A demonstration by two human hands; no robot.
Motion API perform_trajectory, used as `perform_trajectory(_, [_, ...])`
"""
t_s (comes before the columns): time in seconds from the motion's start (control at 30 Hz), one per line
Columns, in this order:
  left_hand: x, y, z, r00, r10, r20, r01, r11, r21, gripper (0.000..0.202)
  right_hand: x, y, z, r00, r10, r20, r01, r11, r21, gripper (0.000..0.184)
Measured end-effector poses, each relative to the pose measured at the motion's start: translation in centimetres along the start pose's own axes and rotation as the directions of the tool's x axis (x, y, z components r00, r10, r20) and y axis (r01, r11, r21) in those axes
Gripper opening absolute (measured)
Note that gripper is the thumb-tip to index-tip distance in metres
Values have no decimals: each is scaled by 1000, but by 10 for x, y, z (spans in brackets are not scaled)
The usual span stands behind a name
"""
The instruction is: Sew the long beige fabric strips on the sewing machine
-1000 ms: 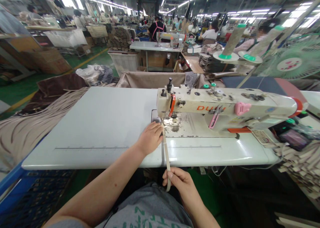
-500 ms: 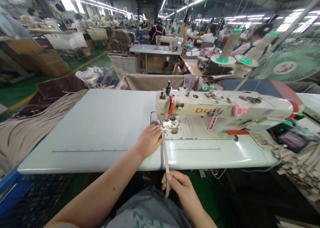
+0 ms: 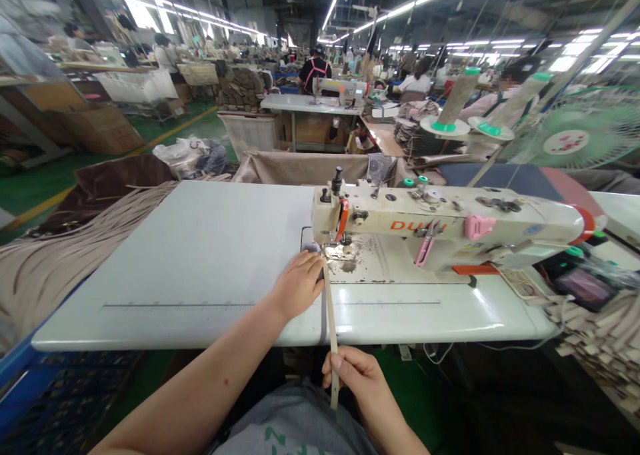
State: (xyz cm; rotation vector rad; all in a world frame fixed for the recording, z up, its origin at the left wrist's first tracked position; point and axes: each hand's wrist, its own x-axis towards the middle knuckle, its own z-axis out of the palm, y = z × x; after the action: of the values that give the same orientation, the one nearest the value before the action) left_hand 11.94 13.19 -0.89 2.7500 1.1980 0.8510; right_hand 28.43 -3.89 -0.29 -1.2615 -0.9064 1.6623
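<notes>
A narrow beige strip (image 3: 331, 315) runs from the needle area of the white sewing machine (image 3: 395, 218) toward me, over the table's front edge. My left hand (image 3: 299, 283) lies palm down on the table just left of the needle, its fingers stretched forward beside the strip; the fingertips reach the strip's far end. Below the table edge, my right hand (image 3: 353, 370) pinches the strip between thumb and fingers, and a short free end hangs below the grip. The strip's contact with the presser foot is too small to make out.
Pink thread snips (image 3: 425, 245) rest against the machine. Bundled strips (image 3: 600, 348) lie at right, with loose long strips (image 3: 85, 242) at left. A blue crate (image 3: 65, 395) is at lower left. Thread cones (image 3: 457, 98) and a green fan (image 3: 567, 142) stand at right. Co-workers sit farther back.
The view has tilted slightly. My left hand stays beside the needle, and my right hand keeps its pinch on the strip, whose free end hangs a little straighter.
</notes>
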Motion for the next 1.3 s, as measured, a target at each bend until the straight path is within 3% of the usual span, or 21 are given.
perform_trajectory(0.27, [-1, 1, 0, 999, 36, 17, -37, 999, 34, 33, -9, -15, 4, 999, -28, 29, 28, 1000, -1, 42])
perform_trajectory(0.53, [-2, 0, 0, 1000, 10, -3, -10, 1000, -18, 25, -7, -5, 4, 996, -6, 93, 11, 998, -57, 45])
perform_trajectory(0.73, [-2, 0, 0, 1000, 25, 8, -25, 997, -71, 31, -4, 0, 8, 992, 51, 114, -46, 998, -52, 49])
perform_trajectory(1.03, [-6, -6, 11, 999, 40, 9, -40, 999, 37, 30, -2, 6, 11, 989, 35, 141, -26, 998, -63, 50])
perform_trajectory(1.3, [-7, -10, 16, 997, 67, 38, -67, 998, -22, 31, -1, 4, 10, 985, 57, 164, -47, 997, -65, 45])
